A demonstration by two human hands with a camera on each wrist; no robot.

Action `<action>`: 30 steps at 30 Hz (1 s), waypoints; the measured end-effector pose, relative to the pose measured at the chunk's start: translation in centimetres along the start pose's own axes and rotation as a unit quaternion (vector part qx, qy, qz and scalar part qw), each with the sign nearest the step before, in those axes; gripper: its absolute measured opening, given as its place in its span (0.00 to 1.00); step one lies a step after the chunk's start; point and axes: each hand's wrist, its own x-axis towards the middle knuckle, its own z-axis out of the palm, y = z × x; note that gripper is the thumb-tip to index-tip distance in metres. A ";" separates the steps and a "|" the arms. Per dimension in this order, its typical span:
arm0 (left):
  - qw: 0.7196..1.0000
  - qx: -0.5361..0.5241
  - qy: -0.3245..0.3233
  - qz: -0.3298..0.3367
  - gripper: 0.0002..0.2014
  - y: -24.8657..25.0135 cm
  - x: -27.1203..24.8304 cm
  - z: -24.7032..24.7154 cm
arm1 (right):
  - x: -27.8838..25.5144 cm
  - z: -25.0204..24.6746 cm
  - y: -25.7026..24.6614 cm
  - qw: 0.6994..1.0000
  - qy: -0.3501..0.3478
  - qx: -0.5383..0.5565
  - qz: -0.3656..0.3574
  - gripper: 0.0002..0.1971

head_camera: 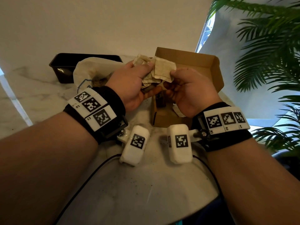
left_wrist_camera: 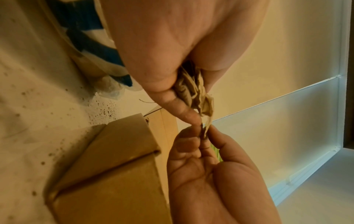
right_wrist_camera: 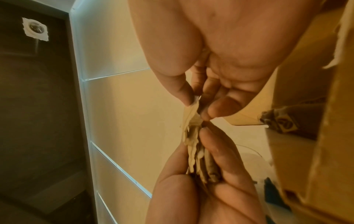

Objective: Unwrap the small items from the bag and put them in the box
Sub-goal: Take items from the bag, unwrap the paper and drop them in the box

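Both hands hold a crumpled beige paper wrapping (head_camera: 159,70) above the near-left corner of the open cardboard box (head_camera: 194,60). My left hand (head_camera: 138,78) grips the bunched part of the paper (left_wrist_camera: 191,89) with a small dark item half hidden under it. My right hand (head_camera: 183,85) pinches a loose flap of the wrapping (right_wrist_camera: 191,112) between thumb and fingers. Inside the box lies a dark unwrapped item (right_wrist_camera: 281,122). The white plastic bag (head_camera: 86,72) with blue print sits open to the left, more wrapped things inside.
A dark brown rectangular tub (head_camera: 65,65) stands behind the bag at the back left. The marble table (head_camera: 138,184) is flecked with dark crumbs. A palm plant (head_camera: 272,62) fills the right side. Cables run along the table's near edge.
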 end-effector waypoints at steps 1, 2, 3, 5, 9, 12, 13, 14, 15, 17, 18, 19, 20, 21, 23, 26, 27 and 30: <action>1.000 -0.002 0.004 0.000 0.16 0.0 0.1 0.0 | 0.1 -0.1 -0.1 1.000 0.007 0.002 0.000 0.02; 1.000 -0.004 0.008 0.000 0.16 0.0 0.2 -0.1 | 0.1 -0.3 -0.1 1.000 0.014 0.003 -0.001 0.02; 1.000 -0.006 0.012 -0.001 0.15 -0.1 0.2 -0.1 | 0.2 -0.4 -0.2 1.000 0.022 0.003 -0.003 0.02; 1.000 -0.009 0.022 -0.003 0.12 -0.2 0.3 -0.1 | 0.2 -0.5 -0.3 0.999 0.036 -0.001 -0.009 0.04; 0.999 -0.011 0.032 -0.016 0.08 -0.2 0.4 0.0 | -0.1 -1.4 -1.3 0.992 0.103 -0.070 -0.029 0.09; 0.999 0.012 0.014 -0.047 0.14 -0.2 0.4 -0.1 | -0.2 -2.9 -3.0 0.958 0.131 -0.251 -0.044 0.09; 0.998 0.021 0.008 -0.058 0.15 -0.3 0.3 -0.1 | -0.2 -3.3 -3.6 0.941 0.122 -0.314 -0.039 0.09; 0.997 0.031 0.002 -0.066 0.16 -0.3 0.2 0.0 | -0.4 -3.6 -4.1 0.921 0.108 -0.373 -0.031 0.08; 0.997 0.038 -0.003 -0.071 0.15 -0.3 0.2 0.1 | -0.6 -3.9 -4.5 0.897 0.093 -0.431 -0.024 0.08; 0.996 0.051 -0.007 -0.078 0.15 -0.4 0.1 0.2 | -0.9 -3.9 -5.1 0.846 0.058 -0.530 -0.011 0.10; 0.995 0.054 -0.009 -0.080 0.15 -0.4 0.0 0.2 | -1.0 -3.7 -5.3 0.820 0.036 -0.571 -0.001 0.10; 0.995 0.055 -0.010 -0.083 0.14 -0.4 0.0 0.3 | -0.9 -3.6 -5.4 0.794 0.016 -0.608 0.010 0.10; 0.995 0.056 -0.010 -0.084 0.14 -0.4 -0.1 0.3 | -0.9 -3.4 -5.5 0.766 -0.001 -0.642 0.020 0.09; 0.995 0.055 -0.010 -0.084 0.14 -0.4 -0.2 0.4 | -0.8 -3.1 -5.6 0.739 -0.017 -0.673 0.028 0.09; 0.995 0.052 -0.009 -0.083 0.13 -0.3 -0.3 0.3 | -0.8 -2.7 -5.6 0.692 -0.049 -0.719 0.041 0.10; 0.995 0.049 -0.004 -0.085 0.11 -0.3 -0.3 0.3 | -1.3 -2.4 -5.6 0.648 -0.069 -0.756 0.064 0.12; 0.995 0.047 -0.004 -0.087 0.10 -0.2 -0.3 0.3 | -1.4 -2.4 -5.6 0.631 -0.076 -0.769 0.073 0.13; 0.995 0.046 -0.003 -0.088 0.08 -0.2 -0.3 0.3 | -1.1 -2.8 -5.5 0.652 -0.061 -0.750 0.097 0.12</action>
